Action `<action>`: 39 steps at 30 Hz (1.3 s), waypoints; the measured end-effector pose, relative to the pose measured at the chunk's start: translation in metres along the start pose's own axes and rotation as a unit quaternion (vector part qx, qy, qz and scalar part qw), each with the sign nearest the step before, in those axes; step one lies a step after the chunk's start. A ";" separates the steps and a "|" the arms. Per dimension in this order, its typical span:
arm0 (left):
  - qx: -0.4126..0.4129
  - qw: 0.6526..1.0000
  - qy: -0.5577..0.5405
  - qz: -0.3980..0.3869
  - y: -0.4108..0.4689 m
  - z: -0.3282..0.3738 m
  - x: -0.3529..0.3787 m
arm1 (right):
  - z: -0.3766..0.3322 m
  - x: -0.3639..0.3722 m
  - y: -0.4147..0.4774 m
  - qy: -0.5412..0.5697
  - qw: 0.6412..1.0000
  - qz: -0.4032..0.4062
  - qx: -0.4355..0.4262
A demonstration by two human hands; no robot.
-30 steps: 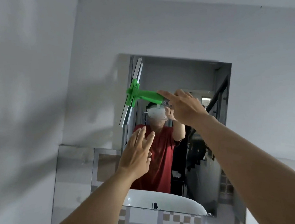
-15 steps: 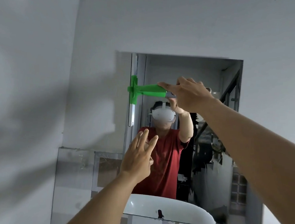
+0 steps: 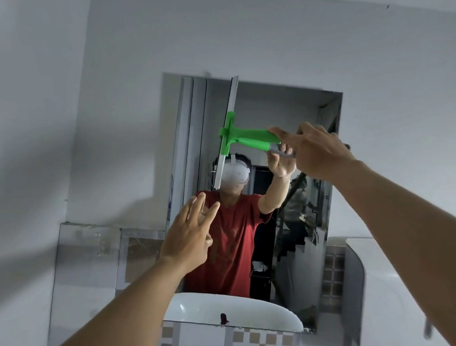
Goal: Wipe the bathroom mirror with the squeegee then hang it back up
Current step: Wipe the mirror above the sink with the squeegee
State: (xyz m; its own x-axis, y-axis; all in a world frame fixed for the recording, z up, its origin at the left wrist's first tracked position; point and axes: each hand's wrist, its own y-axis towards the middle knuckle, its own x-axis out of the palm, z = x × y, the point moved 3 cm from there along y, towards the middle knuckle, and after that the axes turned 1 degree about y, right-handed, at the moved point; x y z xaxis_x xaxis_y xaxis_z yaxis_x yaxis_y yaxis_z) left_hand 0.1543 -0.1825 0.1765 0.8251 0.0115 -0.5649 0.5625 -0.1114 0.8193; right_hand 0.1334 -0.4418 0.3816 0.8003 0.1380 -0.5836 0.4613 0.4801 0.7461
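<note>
A rectangular mirror (image 3: 311, 206) hangs on the white wall ahead. My right hand (image 3: 315, 152) grips the end of a green-handled squeegee (image 3: 247, 136). The handle lies level and its long grey blade stands nearly upright against the glass, left of the mirror's middle, from the top edge down to mid-height. My left hand (image 3: 189, 238) is raised in front of the mirror's lower left part, fingers spread, holding nothing. The mirror reflects a person in a red shirt.
A white basin is seen in the mirror's bottom (image 3: 232, 309). Patterned tiles (image 3: 251, 344) run below the mirror. A white curved fixture (image 3: 392, 295) sits on the right. The left wall (image 3: 23, 156) is close.
The squeegee blade has moved right, from the mirror's left edge toward its middle. My left hand stays raised and open in about the same place.
</note>
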 end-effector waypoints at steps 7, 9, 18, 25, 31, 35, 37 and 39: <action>-0.004 1.000 -0.003 -0.002 0.000 0.000 -0.001 | 0.036 0.001 -0.035 0.027 0.996 -0.003 0.086; -0.004 1.000 -0.001 -0.002 0.000 0.000 -0.001 | 0.039 0.006 -0.043 0.043 0.993 0.000 0.112; 0.006 1.000 -0.020 0.004 -0.001 -0.002 0.000 | 0.042 0.026 -0.078 0.114 0.969 0.017 0.218; 0.032 0.999 -0.038 0.017 -0.002 -0.004 -0.003 | 0.001 0.051 -0.110 0.213 0.934 0.024 0.284; 0.047 0.998 -0.034 0.013 -0.025 -0.012 0.004 | -0.061 0.069 -0.111 0.314 0.890 0.013 0.330; 0.042 0.998 -0.027 -0.033 -0.043 -0.023 0.019 | -0.108 0.071 -0.111 0.427 0.830 0.015 0.359; 0.043 0.997 -0.025 -0.053 -0.048 -0.027 0.021 | -0.135 0.077 -0.108 0.494 0.786 0.013 0.371; 0.040 0.997 -0.032 -0.064 -0.050 -0.028 0.020 | -0.156 0.089 -0.099 0.524 0.758 0.022 0.388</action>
State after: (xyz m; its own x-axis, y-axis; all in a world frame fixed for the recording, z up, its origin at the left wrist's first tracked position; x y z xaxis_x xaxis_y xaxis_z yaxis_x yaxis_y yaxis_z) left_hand 0.1446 -0.1494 0.1270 0.7404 -0.0333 -0.6714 0.6546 -0.1916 0.7313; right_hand 0.0994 -0.3418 0.2058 0.2643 0.9468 -0.1834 0.8551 -0.1421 0.4986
